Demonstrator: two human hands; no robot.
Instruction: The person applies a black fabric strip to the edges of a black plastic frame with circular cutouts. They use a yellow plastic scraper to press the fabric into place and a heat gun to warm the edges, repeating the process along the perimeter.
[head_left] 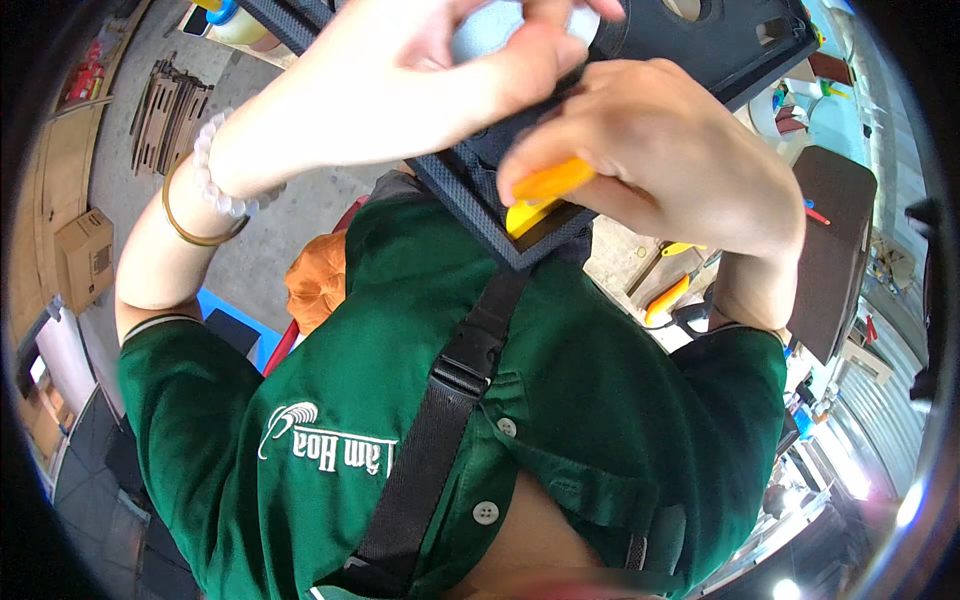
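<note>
My left hand, with a beaded bracelet and a bangle at the wrist, is closed round a pale grey, rounded object. Its kind is not clear, since fingers cover part of it and the top edge cuts it off. Beside it, my right hand grips a yellow-handled tool whose working end I cannot make out. Both hands are over a black case-like frame with a textured rim. The yellow tool is close to the frame's near corner.
Yellow-handled tools lie on the bench at right, near a dark brown panel. At left are stacked brown strips on the floor and a cardboard box. A bottle with a blue collar stands at the upper left.
</note>
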